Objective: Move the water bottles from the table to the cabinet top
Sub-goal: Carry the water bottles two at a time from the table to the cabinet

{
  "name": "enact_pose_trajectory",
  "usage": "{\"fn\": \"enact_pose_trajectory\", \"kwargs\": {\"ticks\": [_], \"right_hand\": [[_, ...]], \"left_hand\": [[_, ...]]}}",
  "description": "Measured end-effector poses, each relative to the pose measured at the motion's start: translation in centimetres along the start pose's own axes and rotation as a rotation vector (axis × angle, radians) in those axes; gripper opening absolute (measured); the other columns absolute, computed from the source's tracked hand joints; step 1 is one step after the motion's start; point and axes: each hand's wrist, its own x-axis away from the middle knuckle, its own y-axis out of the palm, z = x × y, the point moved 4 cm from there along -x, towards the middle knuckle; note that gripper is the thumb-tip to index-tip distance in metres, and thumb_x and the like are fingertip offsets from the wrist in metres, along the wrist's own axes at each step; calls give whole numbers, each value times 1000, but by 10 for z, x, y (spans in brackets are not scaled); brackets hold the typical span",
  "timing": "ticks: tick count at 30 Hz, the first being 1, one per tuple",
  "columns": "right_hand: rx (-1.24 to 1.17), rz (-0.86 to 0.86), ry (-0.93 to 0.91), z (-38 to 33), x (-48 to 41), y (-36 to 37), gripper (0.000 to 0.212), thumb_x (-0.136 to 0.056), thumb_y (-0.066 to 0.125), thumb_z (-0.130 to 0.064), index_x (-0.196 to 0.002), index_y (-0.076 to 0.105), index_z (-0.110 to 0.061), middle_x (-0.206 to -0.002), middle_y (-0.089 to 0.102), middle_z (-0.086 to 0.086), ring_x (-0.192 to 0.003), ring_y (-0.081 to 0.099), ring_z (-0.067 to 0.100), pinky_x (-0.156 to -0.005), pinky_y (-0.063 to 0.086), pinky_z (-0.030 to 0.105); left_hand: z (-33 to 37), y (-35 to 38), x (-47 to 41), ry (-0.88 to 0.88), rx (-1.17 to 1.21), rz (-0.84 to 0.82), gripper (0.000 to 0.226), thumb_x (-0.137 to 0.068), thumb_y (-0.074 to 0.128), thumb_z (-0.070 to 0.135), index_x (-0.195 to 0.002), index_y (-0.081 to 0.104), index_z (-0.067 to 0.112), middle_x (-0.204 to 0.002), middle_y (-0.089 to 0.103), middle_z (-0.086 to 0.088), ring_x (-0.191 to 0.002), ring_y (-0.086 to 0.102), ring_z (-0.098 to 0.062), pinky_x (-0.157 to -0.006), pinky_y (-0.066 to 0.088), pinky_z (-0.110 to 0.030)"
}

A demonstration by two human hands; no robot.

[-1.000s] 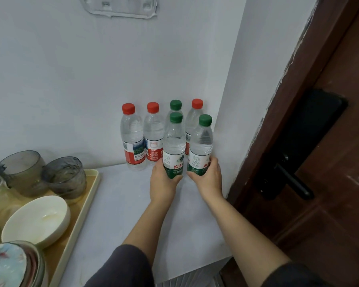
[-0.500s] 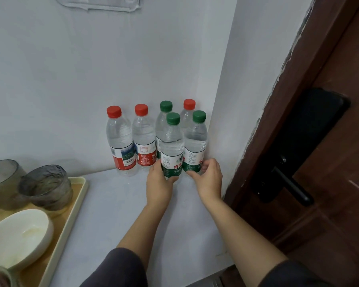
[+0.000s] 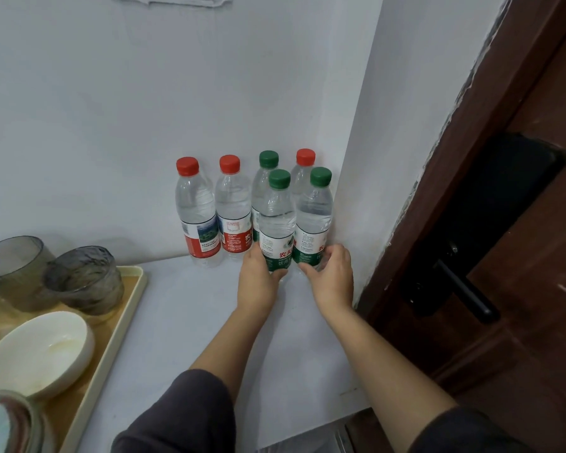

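Observation:
Several clear water bottles stand in the corner of the white cabinet top (image 3: 183, 322). My left hand (image 3: 258, 282) grips the lower part of a green-capped bottle (image 3: 276, 220). My right hand (image 3: 332, 279) grips a second green-capped bottle (image 3: 314, 217) right beside it, against the side wall. Both bottles stand upright and seem to rest on the surface. Behind them, along the back wall, are two red-capped bottles (image 3: 196, 214), (image 3: 232, 210), one green-capped bottle (image 3: 264, 181) and one more red-capped bottle (image 3: 303, 171), the last two partly hidden.
A beige tray (image 3: 121, 322) at the left holds two grey glass cups (image 3: 85, 279), (image 3: 12, 273), a white bowl (image 3: 36, 351) and stacked dishes (image 3: 7, 423). A dark wooden door (image 3: 520, 223) with a black handle (image 3: 464, 289) stands at the right.
Both hands carried the two green-capped bottles back into the corner, close to the rear row and the side wall. They still hold the bottles.

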Motion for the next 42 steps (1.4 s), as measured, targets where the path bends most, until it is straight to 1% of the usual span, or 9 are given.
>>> {"fn": "enact_pose_trajectory", "kwargs": {"ticks": [3,8,12,17,23,28,31,36,42], "right_hand": [[194,-97,-4,3,9,-8,64,-79,79,-41,-129,48,-14,-130,50,8,-122,48,30,-90,44,41],[424,-314,-187,8,46,-22,81,-90,58,-54,-154,22,-21,-159,27,6,-146,22,30,-113,26,50],[528,-559,-299,10,84,-28,79,-96,44,-57,-158,3,-28,-167,-2,4,-152,-7,30,-119,3,59],[563,-730,-494,10,136,-39,76,-98,36,-59,-157,-5,-32,-166,-15,3,-150,-20,30,-117,-10,60],[450,-776,-692,26,185,-63,74,-98,40,-54,-158,5,-30,-166,-10,3,-151,-17,28,-118,-10,56],[227,-656,-914,53,222,-87,60,-95,45,-43,-149,39,-17,-159,31,9,-147,28,28,-115,27,48],[261,-743,-960,80,240,-82,59,-94,47,-41,-148,42,-16,-156,38,9,-143,35,28,-113,33,47],[576,-1041,-1007,116,268,-55,68,-99,45,-48,-157,20,-23,-165,11,12,-152,6,33,-120,12,53],[888,-1350,-1084,147,317,-19,73,-99,27,-62,-158,-2,-31,-165,-12,9,-150,-19,36,-115,-7,66]], "left_hand": [[2,-9,14,-56,-159,-29,88,-78,79,27,-148,28,10,-142,43,-14,-130,42,-30,-102,41,-40],[1,-36,75,-85,-588,-22,86,-92,50,55,-154,11,9,-158,20,-16,-147,14,-34,-119,16,-46],[-5,-47,137,-162,-693,-65,81,-95,31,62,-155,5,16,-163,3,-13,-150,-3,-33,-119,3,-51],[-3,-52,214,-220,-737,37,91,-83,4,70,-156,11,16,-163,7,-14,-150,-1,-35,-118,4,-53],[5,-46,296,-241,-673,153,83,-90,22,66,-153,24,12,-160,18,-17,-149,11,-37,-117,12,-55],[-6,-24,354,-314,-681,154,79,-93,26,62,-154,23,13,-161,18,-14,-149,10,-33,-118,11,-53],[-26,-13,387,-449,-696,111,80,-91,23,63,-153,28,11,-159,22,-16,-148,14,-36,-116,14,-56],[-58,5,441,-690,-693,4,83,-89,18,64,-151,30,11,-158,25,-18,-147,18,-40,-113,18,-64],[-81,23,504,-999,-612,-111,75,-97,29,59,-156,4,19,-163,-5,-14,-150,-7,-34,-118,3,-56]]}}
